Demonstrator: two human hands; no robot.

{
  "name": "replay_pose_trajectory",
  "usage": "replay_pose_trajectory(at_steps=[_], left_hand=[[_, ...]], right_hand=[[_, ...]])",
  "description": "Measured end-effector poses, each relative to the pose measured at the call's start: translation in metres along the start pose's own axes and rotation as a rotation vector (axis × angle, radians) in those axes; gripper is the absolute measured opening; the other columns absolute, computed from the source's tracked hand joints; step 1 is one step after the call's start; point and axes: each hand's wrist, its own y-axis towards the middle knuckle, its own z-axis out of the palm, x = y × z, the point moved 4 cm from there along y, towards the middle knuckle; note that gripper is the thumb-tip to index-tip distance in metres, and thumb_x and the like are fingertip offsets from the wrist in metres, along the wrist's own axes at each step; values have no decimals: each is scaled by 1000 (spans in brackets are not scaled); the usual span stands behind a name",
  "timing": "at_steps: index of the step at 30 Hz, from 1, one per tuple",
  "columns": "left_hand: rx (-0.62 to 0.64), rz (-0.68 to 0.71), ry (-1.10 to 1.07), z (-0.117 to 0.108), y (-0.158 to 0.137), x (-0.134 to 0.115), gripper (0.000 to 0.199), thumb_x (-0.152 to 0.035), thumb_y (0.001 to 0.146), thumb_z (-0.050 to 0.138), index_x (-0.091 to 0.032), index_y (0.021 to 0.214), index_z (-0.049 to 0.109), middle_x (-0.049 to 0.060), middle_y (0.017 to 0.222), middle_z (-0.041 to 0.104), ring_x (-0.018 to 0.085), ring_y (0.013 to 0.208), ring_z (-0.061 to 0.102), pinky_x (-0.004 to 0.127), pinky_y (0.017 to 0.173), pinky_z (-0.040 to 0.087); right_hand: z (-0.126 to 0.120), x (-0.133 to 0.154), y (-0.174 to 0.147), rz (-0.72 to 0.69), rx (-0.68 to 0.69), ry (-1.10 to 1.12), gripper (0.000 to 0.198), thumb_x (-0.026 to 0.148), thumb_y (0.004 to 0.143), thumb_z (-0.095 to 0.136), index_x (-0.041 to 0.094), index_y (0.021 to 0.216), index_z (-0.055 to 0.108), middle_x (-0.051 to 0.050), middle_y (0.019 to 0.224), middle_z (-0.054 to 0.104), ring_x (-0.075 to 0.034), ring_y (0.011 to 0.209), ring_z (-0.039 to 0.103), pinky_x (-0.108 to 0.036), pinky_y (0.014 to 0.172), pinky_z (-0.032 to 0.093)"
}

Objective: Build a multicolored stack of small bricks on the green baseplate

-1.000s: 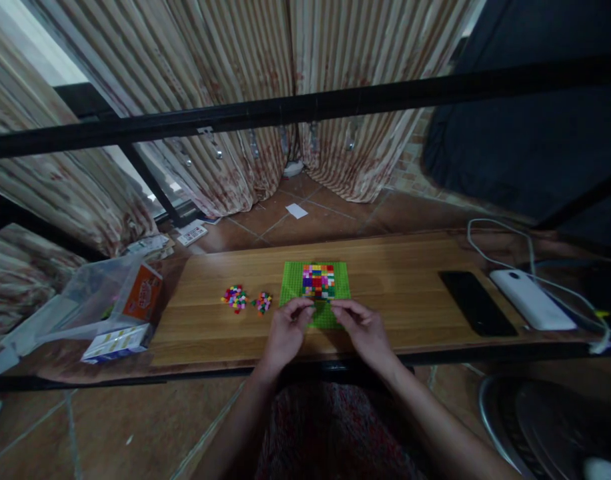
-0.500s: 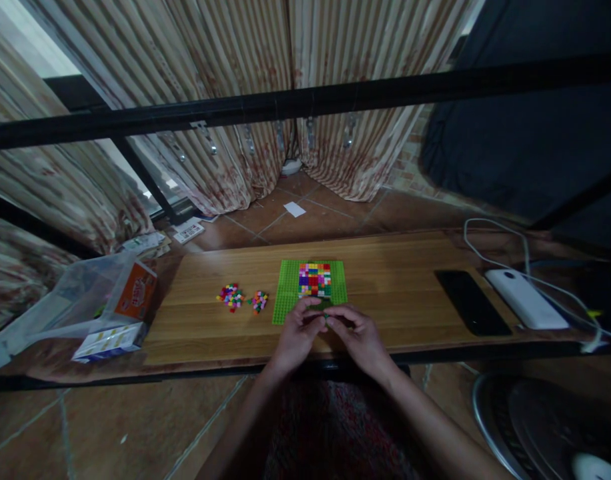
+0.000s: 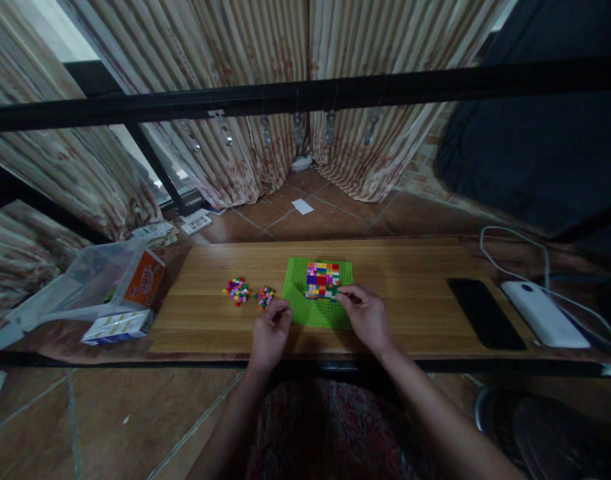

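A green studded baseplate (image 3: pixel 318 315) lies on the wooden board, bearing a square patch of colourful small toy bricks (image 3: pixel 321 280). My right hand (image 3: pixel 368 317) reaches over the plate's right part, thumb and forefinger pinched at the patch's right edge on a small brick, mostly hidden by the fingertips. My left hand (image 3: pixel 270 337) hovers by the plate's lower left corner, fingers loosely curled and apart, with nothing visible in them. Just beyond it lies a small pile of loose bricks (image 3: pixel 265 297); a larger brick pile (image 3: pixel 237 291) sits farther left.
On the board's right lie a black phone (image 3: pixel 485 313) and a white power bank (image 3: pixel 543 315) with a white cable (image 3: pixel 548 260). To the left stand a clear plastic bin (image 3: pixel 98 277) and a white-blue box (image 3: pixel 118 328). A black rail (image 3: pixel 305 97) crosses beyond the board.
My hands, earlier together at the plate's near edge around a small green brick, have parted. The right moved up to the brick patch; the left moved left toward the small pile. The view shifted slightly.
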Motion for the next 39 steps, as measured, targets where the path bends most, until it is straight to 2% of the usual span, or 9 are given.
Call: replay_pose_trajectory(at_steps=[3, 6, 12, 17, 21, 24, 31, 36, 39], left_hand=[[-141, 20, 252, -34, 1, 14, 18, -22, 83, 54, -17, 98, 63, 7, 96, 71, 18, 87, 66, 30, 82, 52], [-189, -27, 512, -53, 0, 20, 17, -21, 84, 53, -19, 98, 62, 7, 93, 70, 19, 85, 66, 29, 78, 50], [-109, -61, 807, -45, 4, 15, 19, -21, 86, 53, -21, 103, 61, 7, 110, 67, 20, 95, 65, 28, 77, 46], [-78, -112, 894, -43, 11, 14, 14, -26, 89, 49, -21, 95, 62, 8, 106, 66, 19, 87, 65, 27, 69, 43], [-82, -91, 841, -45, 12, 14, 14, -24, 89, 48, -20, 92, 60, 7, 99, 68, 19, 84, 65, 27, 69, 43], [-76, -21, 659, -37, 8, 5, 13, -24, 88, 48, -19, 93, 59, 5, 89, 68, 17, 78, 65, 26, 69, 45], [140, 141, 276, 25, -2, -40, 12, -20, 83, 50, -20, 89, 60, 2, 81, 67, 13, 73, 63, 22, 65, 47], [187, 96, 14, 57, 5, -41, 12, -19, 83, 51, -20, 90, 61, 0, 79, 66, 12, 68, 62, 22, 63, 49], [185, 126, 66, 63, 10, -44, 17, -19, 85, 50, -19, 95, 64, 2, 87, 69, 13, 71, 63, 24, 68, 51]], right_hand=[[3, -5, 3, 2, -3, -32, 22, 41, 83, 61, 23, 86, 73, -5, 88, 70, -20, 81, 64, -33, 75, 48], [6, -13, 1, 24, -16, -36, 24, 44, 81, 62, 23, 86, 73, -6, 90, 71, -21, 83, 64, -35, 76, 48], [6, -20, -6, 44, -57, -21, 25, 45, 79, 64, 22, 85, 73, -7, 89, 71, -22, 84, 65, -36, 77, 49], [2, -23, -12, 53, -53, -35, 26, 45, 79, 64, 22, 85, 72, -6, 89, 71, -22, 83, 65, -36, 77, 50], [0, -27, -16, 78, -54, -23, 25, 45, 79, 64, 22, 84, 72, -7, 89, 71, -22, 83, 65, -35, 76, 50], [0, -26, -16, 101, -64, -4, 24, 44, 79, 64, 22, 84, 72, -6, 88, 71, -22, 82, 65, -35, 76, 51], [0, -23, -18, 168, -67, 81, 23, 41, 77, 63, 22, 85, 71, -5, 85, 73, -21, 80, 66, -35, 76, 50], [-6, -26, -23, 232, -79, 152, 20, 38, 76, 63, 21, 83, 70, -3, 77, 71, -19, 70, 63, -31, 67, 48], [-9, -25, -24, 238, -79, 178, 20, 38, 77, 62, 21, 83, 70, -2, 76, 71, -18, 68, 62, -30, 66, 47]])
